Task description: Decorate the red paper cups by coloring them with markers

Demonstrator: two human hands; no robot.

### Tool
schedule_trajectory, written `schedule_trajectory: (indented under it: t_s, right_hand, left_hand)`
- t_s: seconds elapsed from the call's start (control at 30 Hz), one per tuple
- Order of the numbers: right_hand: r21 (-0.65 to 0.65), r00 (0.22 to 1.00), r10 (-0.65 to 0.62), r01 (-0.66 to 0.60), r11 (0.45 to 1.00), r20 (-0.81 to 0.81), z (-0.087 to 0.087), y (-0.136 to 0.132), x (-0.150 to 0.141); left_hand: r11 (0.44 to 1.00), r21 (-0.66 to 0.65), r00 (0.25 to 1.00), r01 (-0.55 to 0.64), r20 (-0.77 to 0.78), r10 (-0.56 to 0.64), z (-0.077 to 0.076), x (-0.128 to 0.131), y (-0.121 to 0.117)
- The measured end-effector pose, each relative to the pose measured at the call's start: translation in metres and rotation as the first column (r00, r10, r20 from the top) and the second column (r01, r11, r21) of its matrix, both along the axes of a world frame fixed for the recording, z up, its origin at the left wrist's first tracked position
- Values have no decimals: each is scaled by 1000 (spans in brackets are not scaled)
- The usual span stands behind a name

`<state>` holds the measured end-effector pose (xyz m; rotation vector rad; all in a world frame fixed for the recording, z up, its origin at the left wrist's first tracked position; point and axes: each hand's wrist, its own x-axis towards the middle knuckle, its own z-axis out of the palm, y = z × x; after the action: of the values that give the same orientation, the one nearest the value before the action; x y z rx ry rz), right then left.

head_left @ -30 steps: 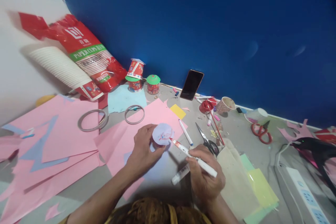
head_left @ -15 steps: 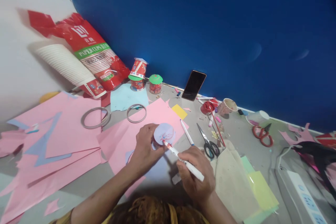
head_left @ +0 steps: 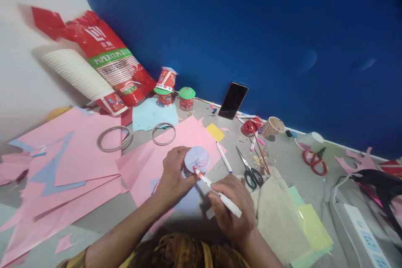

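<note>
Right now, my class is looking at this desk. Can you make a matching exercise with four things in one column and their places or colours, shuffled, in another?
Things
1. Red-tipped marker
2. Phone
3. Pale blue disc
4. Paper cup packet

Places or colours
A. Leaning against the blue wall
B. Red, with a green band
C. Held by the left hand
D. Gripped in the right hand

Right pairs: 1-D, 2-A, 3-C, 4-B
</note>
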<state>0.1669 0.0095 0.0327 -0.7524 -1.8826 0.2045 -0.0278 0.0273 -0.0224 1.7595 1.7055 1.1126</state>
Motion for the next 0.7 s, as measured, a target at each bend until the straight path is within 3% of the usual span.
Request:
schedule_trajectory:
  t_s: [0.7]
  right_hand:
    - [-31, 999, -27, 27, 999, 28, -1, -1, 3]
  left_hand:
    - [1000, -7, 1000, 11, 2, -11, 0, 0, 0]
